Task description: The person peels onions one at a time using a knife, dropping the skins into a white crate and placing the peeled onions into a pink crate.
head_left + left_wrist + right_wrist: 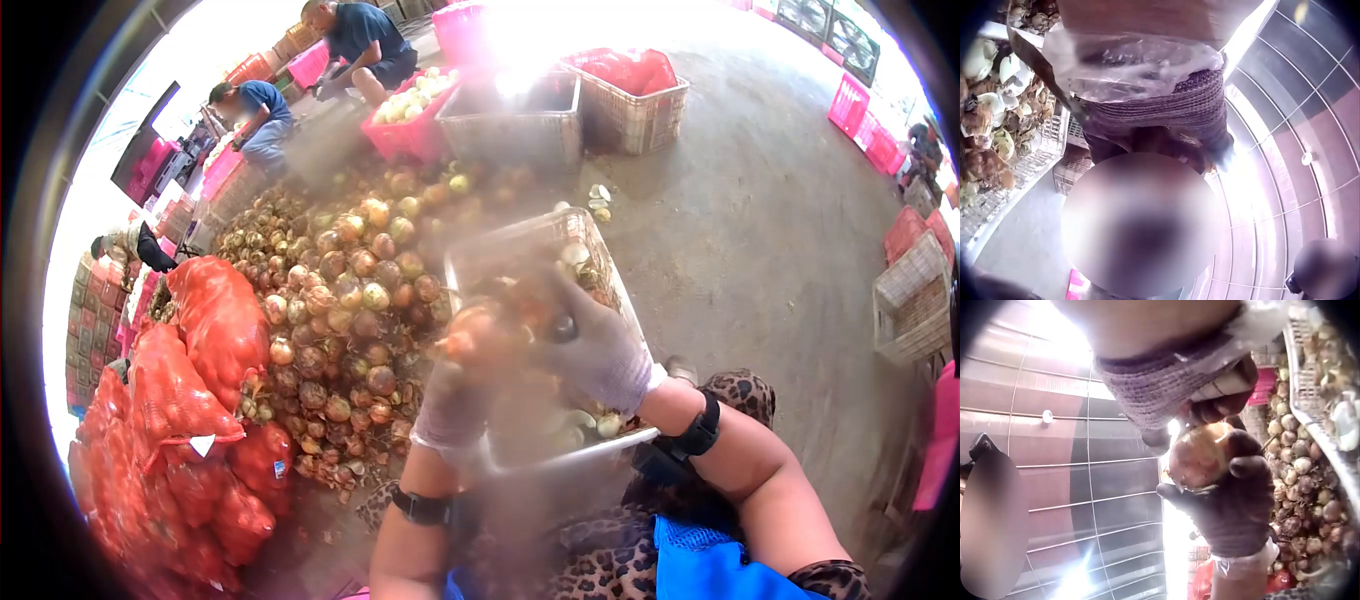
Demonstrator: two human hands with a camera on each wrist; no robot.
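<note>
A brown-skinned onion (1197, 459) sits in my gloved left hand (1225, 500), whose fingers and thumb curl round it in the right wrist view. My gloved right hand (1172, 394) is close above the onion, its fingers wrapped about a pale handle (1225, 386); whatever the handle belongs to is hidden. Seen from the head, both hands meet over a white plastic crate (628, 308), blurred by a smear on the lens. Skins and pale onion pieces (1017, 78) lie in the crate, beside the left hand's dark knitted glove (1160, 112).
A large heap of onions (350, 290) spreads over the floor to the left, with full red mesh sacks (215, 320) nearer me. Beyond the crate stand a grey bin (515, 125), a pink crate of peeled onions (415, 105) and other crates. Several people work farther back.
</note>
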